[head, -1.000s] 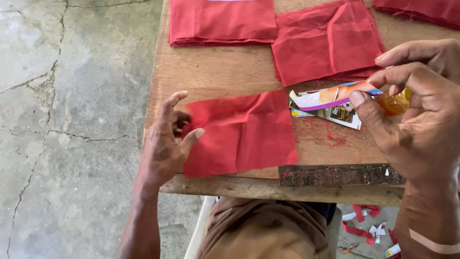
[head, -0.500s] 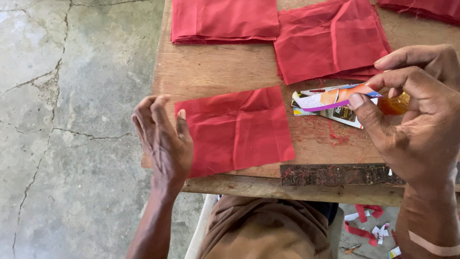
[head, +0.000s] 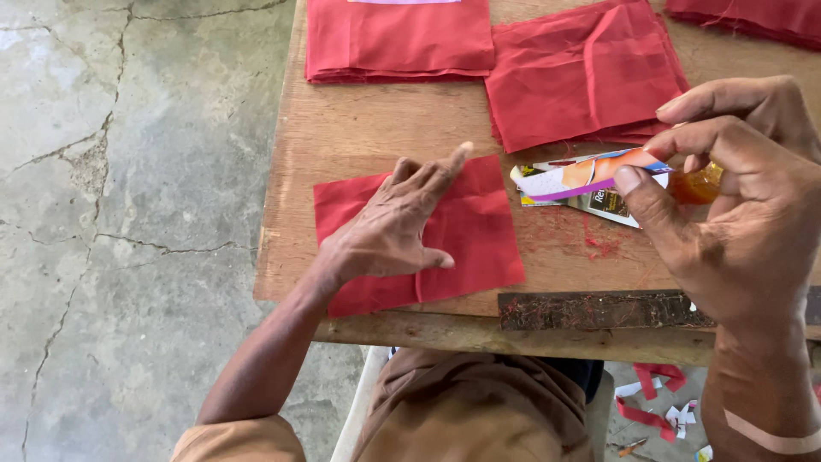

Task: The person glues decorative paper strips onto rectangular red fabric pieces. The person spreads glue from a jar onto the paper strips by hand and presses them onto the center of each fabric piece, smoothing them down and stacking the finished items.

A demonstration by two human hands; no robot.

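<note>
Left hand [head: 395,224] spreads flat to pin the red cloth square [head: 479,248] on the desk [head: 376,128], while right hand [head: 735,214] pinches a small amber tube [head: 697,184] ready.

- Even, soft daylight; bright without harsh sun.
- The floor [head: 128,214] left of the left hand's fingers [head: 428,175] looks pale, close to washed out near the top corner.
- Only a faint, soft-edged shadow sits under the left hand [head: 389,231] on the red cloth [head: 466,244].
- No strong glare; a small warm glint shows on the amber bit [head: 697,184] between the right hand's fingers [head: 637,192].
- The right hand [head: 744,231], nearest the lens, looks slightly soft and enlarged.
- The surface [head: 385,128] edges lean outward, a mild wide-angle stretch.
</note>
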